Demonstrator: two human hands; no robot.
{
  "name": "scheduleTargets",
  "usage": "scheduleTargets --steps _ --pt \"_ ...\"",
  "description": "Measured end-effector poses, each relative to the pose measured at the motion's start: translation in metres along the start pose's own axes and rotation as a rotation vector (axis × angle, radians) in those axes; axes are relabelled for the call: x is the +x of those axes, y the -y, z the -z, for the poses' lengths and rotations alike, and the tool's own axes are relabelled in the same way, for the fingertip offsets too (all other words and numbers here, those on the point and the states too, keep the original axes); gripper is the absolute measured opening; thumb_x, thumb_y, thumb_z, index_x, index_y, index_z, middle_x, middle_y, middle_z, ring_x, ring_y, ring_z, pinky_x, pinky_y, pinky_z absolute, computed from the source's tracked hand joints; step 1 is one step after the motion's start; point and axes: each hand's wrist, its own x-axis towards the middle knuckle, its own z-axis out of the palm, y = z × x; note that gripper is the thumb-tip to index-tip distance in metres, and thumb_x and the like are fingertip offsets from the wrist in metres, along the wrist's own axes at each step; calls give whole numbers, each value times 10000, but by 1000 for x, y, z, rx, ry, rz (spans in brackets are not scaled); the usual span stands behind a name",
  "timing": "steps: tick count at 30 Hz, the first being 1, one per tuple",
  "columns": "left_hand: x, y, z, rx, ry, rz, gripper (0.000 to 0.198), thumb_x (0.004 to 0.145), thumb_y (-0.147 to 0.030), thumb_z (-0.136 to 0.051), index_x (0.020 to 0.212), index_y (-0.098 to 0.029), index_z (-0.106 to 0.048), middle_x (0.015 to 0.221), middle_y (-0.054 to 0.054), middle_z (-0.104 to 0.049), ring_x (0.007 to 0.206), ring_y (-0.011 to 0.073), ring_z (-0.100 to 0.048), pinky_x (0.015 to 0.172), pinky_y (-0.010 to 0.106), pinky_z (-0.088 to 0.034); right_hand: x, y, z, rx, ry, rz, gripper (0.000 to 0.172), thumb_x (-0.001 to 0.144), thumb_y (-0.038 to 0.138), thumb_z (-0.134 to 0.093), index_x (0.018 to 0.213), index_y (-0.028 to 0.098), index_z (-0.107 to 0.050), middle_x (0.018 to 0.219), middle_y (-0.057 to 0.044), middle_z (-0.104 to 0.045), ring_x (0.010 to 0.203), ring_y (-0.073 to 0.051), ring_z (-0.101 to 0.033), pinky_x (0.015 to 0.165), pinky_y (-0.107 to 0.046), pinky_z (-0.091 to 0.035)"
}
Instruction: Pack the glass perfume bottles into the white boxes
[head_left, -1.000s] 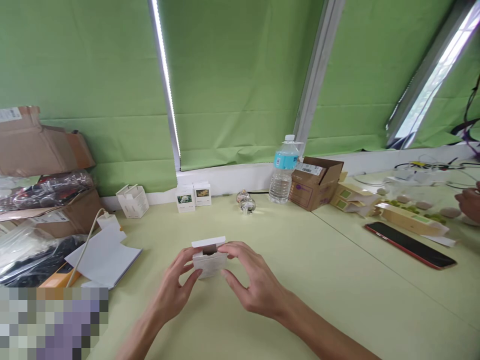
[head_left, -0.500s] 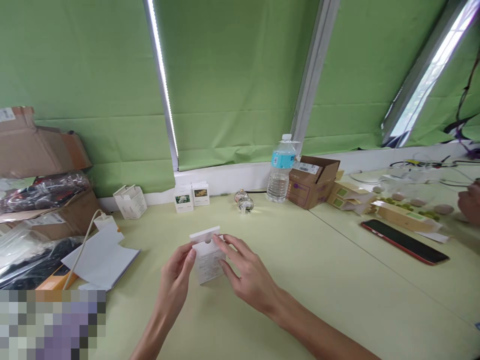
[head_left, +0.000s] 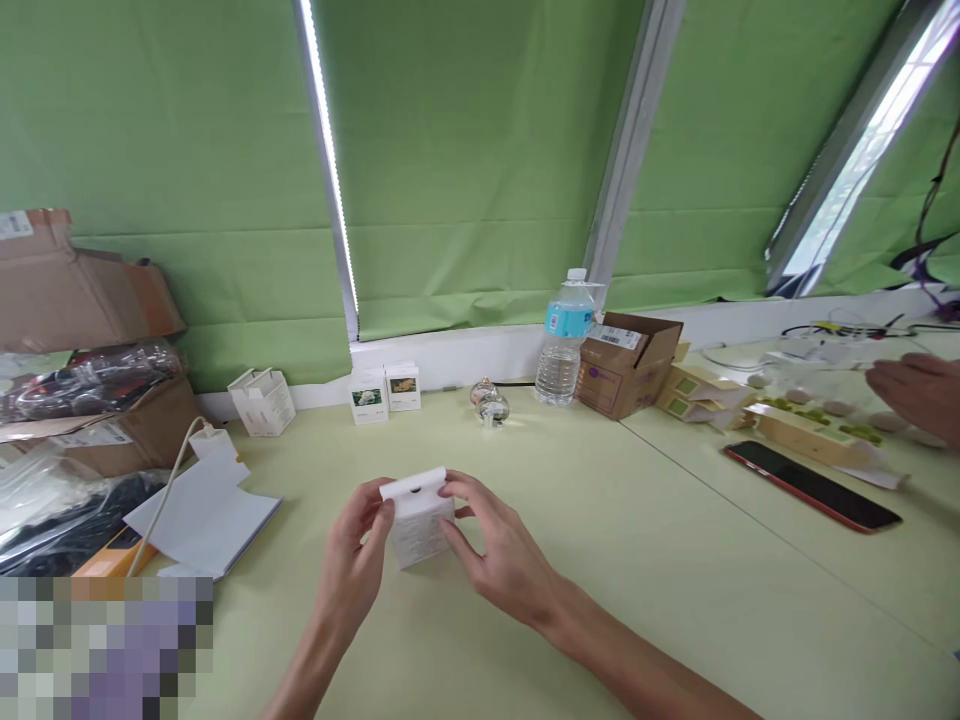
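A small white carton with fine print on its front stands on the pale green table, held between both my hands. My left hand grips its left side with the thumb at the top corner. My right hand grips the right side, its fingers pressing the top flap down onto the carton. The flap lies almost flat on top.
Two small picture boxes, an opened white box, a glass ornament, a water bottle and a brown carton line the back. White sheets lie left, a red-edged phone right. Another person's hand reaches in far right.
The carton was tipped upright and its raised top flap has been pushed down nearly closed. The other person's hand at far right has reached further in.
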Motion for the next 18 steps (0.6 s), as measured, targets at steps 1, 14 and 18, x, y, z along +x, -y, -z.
scheduleTargets --steps 1,14,18 --pt "0 1 1 38 9 -27 235 916 -392 -492 1041 -214 -581 974 42 -668 818 151 -590 730 244 -464 0 0 0 41 -19 -22 323 933 252 -502 1253 257 -460 1324 -71 -548 1138 -203 -580 892 -364 -566" --pt "-9 10 9 196 51 -269 356 965 -339 -378 1218 -261 -616 1346 61 -577 1269 239 -503 1036 394 -421 5 -4 4 -20 -126 78 254 975 280 -460 1180 251 -606 1129 -69 -633 966 -190 -624 755 -314 -584" --pt "-7 9 8 246 29 -278 288 911 -326 -531 1166 -281 -657 1304 51 -612 1208 241 -562 970 372 -493 4 -5 3 -35 -125 93 270 970 261 -485 1209 257 -610 1151 -64 -631 1001 -187 -617 827 -335 -568"
